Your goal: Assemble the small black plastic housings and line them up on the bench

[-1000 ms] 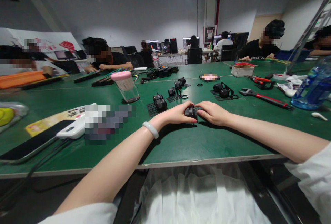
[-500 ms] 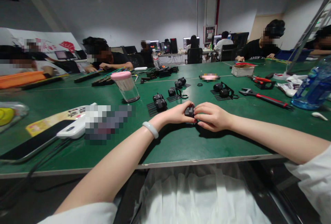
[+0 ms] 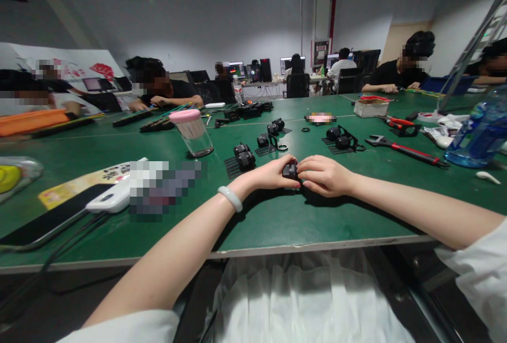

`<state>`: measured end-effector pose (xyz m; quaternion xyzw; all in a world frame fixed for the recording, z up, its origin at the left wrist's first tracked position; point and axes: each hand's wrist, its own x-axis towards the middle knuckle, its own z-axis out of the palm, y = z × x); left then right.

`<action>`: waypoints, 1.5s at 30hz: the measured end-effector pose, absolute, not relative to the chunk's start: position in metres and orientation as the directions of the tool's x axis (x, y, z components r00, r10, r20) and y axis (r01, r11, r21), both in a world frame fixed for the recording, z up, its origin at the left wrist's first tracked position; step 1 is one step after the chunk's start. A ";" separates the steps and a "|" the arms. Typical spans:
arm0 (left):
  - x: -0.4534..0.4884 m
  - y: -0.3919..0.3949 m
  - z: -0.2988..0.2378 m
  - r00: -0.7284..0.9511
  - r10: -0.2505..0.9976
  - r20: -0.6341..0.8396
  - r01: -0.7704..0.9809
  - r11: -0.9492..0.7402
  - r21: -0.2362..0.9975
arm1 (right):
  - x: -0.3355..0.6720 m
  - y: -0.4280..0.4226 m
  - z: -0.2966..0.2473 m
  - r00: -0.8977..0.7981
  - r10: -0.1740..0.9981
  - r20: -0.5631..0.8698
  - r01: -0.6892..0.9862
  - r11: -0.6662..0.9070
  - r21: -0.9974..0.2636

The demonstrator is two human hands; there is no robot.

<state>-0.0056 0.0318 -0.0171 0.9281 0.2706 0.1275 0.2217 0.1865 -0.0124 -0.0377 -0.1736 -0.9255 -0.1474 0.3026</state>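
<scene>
Close above the green table, a small black plastic part (image 3: pixel 290 170) is held between both hands, its exact kind hidden by the fingers. My left hand (image 3: pixel 273 172) wraps round it from the left, with a pale bangle (image 3: pixel 230 198) on the wrist. From the right, the bent fingers of my right hand (image 3: pixel 325 176) pinch its side. Black assemblies on slotted plates lie just beyond: a left one (image 3: pixel 243 158), a middle one (image 3: pixel 266 142) with a ring (image 3: pixel 282 147), and a right one (image 3: pixel 341 139). Farther off sits a loose black ring (image 3: pixel 305 129).
A pink-lidded cup (image 3: pixel 193 134) and a phone (image 3: pixel 55 216) with a white cabled device (image 3: pixel 114 197) stand left. To the right are an adjustable wrench (image 3: pixel 407 151), a blue bottle (image 3: pixel 477 134) and a small box (image 3: pixel 371 107). Other people (image 3: pixel 400 71) sit across the table (image 3: pixel 253 226).
The fingers of my right hand have shifted slightly round the black part. My left hand keeps its hold in the same place.
</scene>
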 end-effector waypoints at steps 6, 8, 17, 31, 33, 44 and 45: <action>-0.005 0.032 -0.018 0.815 0.567 0.117 0.456 -0.754 0.473 | 0.188 -0.010 -0.038 -0.731 0.280 0.622 0.430 0.897 0.101; -0.006 0.032 -0.018 0.815 0.568 0.117 0.456 -0.752 0.476 | 0.188 -0.009 -0.038 -0.721 0.292 0.629 0.429 0.900 0.074; -0.006 0.032 -0.018 0.814 0.567 0.124 0.454 -0.755 0.473 | 0.191 -0.006 -0.040 -0.682 0.378 0.626 0.466 0.884 -0.027; -0.004 0.029 -0.016 0.800 0.589 0.110 0.474 -0.734 0.486 | 0.193 0.002 -0.046 -0.634 0.487 0.601 0.540 0.835 -0.107; -0.004 0.029 -0.015 0.797 0.596 0.102 0.483 -0.729 0.485 | 0.193 0.003 -0.047 -0.633 0.498 0.593 0.547 0.830 -0.113; -0.005 0.031 -0.016 0.795 0.599 0.095 0.493 -0.729 0.474 | 0.192 0.006 -0.049 -0.635 0.515 0.576 0.569 0.816 -0.101; -0.005 0.031 -0.016 0.796 0.598 0.097 0.491 -0.730 0.475 | 0.192 0.005 -0.049 -0.629 0.511 0.586 0.573 0.814 -0.094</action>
